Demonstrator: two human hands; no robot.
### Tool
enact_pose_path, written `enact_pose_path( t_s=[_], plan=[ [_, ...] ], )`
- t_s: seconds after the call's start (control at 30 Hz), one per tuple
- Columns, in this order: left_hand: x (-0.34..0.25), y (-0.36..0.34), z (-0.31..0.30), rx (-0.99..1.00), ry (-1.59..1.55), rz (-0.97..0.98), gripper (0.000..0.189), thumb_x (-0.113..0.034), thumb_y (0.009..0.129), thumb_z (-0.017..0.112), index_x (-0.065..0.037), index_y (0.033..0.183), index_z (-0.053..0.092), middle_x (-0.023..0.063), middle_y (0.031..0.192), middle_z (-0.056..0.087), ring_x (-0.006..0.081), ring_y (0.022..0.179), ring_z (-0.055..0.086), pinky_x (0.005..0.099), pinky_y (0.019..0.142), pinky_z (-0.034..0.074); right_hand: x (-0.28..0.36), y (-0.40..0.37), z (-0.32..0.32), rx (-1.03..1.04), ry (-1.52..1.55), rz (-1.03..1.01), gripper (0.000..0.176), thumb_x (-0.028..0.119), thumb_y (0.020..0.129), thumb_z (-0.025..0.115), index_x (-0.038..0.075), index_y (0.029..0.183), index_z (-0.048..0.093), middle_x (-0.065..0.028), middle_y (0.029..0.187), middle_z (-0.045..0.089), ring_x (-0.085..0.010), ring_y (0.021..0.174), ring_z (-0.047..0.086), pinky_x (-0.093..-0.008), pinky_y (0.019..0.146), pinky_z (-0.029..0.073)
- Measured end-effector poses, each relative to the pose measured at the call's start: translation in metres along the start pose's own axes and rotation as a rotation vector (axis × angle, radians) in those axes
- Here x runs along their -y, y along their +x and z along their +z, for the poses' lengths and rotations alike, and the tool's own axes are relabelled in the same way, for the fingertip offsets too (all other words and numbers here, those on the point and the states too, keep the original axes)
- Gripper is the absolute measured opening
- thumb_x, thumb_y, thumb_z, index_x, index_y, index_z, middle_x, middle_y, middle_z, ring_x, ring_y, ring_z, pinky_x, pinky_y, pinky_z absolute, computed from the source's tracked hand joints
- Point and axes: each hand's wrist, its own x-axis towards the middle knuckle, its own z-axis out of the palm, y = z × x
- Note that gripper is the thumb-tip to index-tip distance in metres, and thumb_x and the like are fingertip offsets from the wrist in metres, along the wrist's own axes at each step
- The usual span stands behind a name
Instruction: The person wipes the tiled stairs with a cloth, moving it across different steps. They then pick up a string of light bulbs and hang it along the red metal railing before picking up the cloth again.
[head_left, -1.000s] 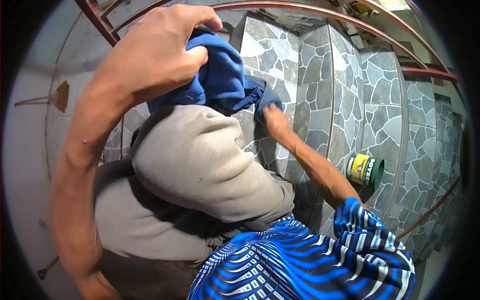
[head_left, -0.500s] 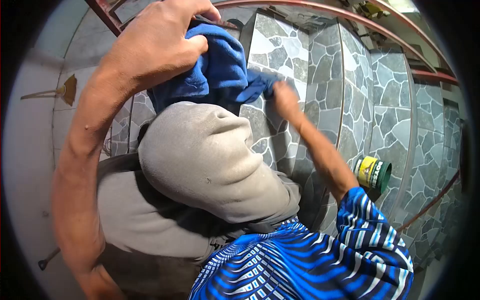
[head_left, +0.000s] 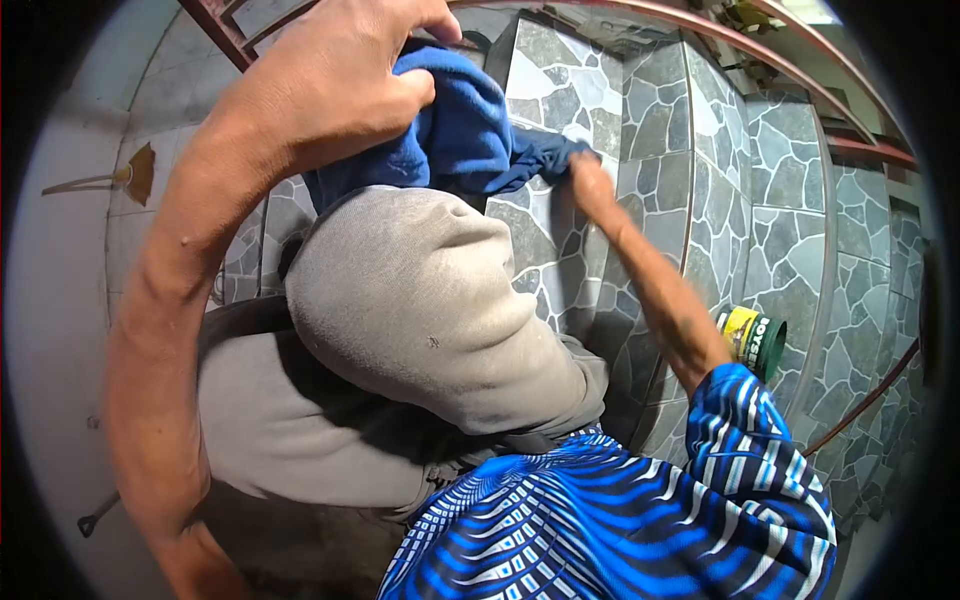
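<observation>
At the upper middle, a blue cloth [head_left: 468, 125] lies bunched beyond my raised knee. My left hand [head_left: 375, 75] grips its near end, with thumb and fingers closed around the fabric. From the bundle a darker blue length stretches to the right, where my right hand [head_left: 590, 180] is closed on its end, low against the stone-patterned tiles [head_left: 560, 70]. Both of my arms are spread around my knee in grey trousers [head_left: 400, 290].
A green bucket with a yellow label [head_left: 755, 340] stands on the tiled step at the right. Red metal rails [head_left: 740, 45] curve along the top. A broom [head_left: 130, 178] lies at the far left, and a dark handle end [head_left: 88, 524] shows at the lower left.
My right hand has shifted slightly right and up with the cloth's end, and the darker length looks more stretched. My left hand still holds the cloth and appears slightly farther right.
</observation>
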Motion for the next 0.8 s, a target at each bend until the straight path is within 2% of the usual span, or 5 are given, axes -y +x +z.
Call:
enact_pose_path(
  t_s=[0.03, 0.07, 0.13, 0.33, 0.8],
  plan=[
    [-0.011, 0.0, -0.007, 0.005, -0.015, -0.065, 0.035, -0.006, 0.074, 0.056, 0.005, 0.105, 0.069, 0.0243, 0.096, 0.072, 0.0335, 0.089, 0.072, 0.0368, 0.083, 0.055, 0.009, -0.016, 0.017, -0.405, 0.078, -0.393, 0.021, 0.0, 0.078, 0.062, 0.002, 0.099, 0.062, -0.0202, 0.09, 0.059, -0.042, 0.088, 0.065, -0.0497, 0.077, 0.055],
    [-0.022, -0.004, -0.011, 0.007, -0.029, -0.137, 0.034, -0.006, 0.074, 0.056, 0.005, 0.104, 0.069, 0.0244, 0.096, 0.072, 0.0336, 0.089, 0.072, 0.0369, 0.083, 0.055, 0.061, -0.029, -0.021, 0.129, 0.046, -0.1, 0.023, -0.002, 0.081, 0.057, 0.002, 0.103, 0.061, -0.0201, 0.095, 0.06, -0.0423, 0.09, 0.064, -0.0493, 0.08, 0.054],
    [-0.032, -0.013, -0.011, -0.082, 0.178, 0.014, 0.034, -0.007, 0.075, 0.056, 0.004, 0.104, 0.069, 0.0245, 0.096, 0.072, 0.0341, 0.087, 0.071, 0.037, 0.082, 0.055, 0.084, -0.038, -0.027, 0.202, 0.104, -0.057, 0.024, -0.002, 0.083, 0.053, 0.003, 0.105, 0.061, -0.0212, 0.101, 0.06, -0.0417, 0.091, 0.064, -0.0498, 0.079, 0.053],
    [0.016, -0.011, 0.005, -0.023, 0.286, 0.087, 0.036, -0.008, 0.084, 0.056, -0.003, 0.119, 0.067, 0.015, 0.104, 0.07, 0.0291, 0.1, 0.069, 0.0408, 0.098, 0.053, -0.001, 0.031, -0.011, 0.066, -0.017, 0.103, 0.017, 0.007, 0.082, 0.059, 0.002, 0.098, 0.06, -0.0223, 0.091, 0.063, -0.043, 0.088, 0.064, -0.05, 0.078, 0.052],
    [0.016, -0.016, -0.009, -0.028, 0.232, -0.127, 0.033, -0.003, 0.087, 0.059, -0.001, 0.12, 0.063, 0.0166, 0.107, 0.072, 0.0252, 0.102, 0.069, 0.0342, 0.095, 0.051, 0.022, 0.052, 0.014, -0.198, 0.006, 0.013, 0.01, 0.004, 0.082, 0.057, 0.002, 0.091, 0.059, -0.0211, 0.087, 0.059, -0.0397, 0.075, 0.062, -0.0481, 0.066, 0.054]
  ],
)
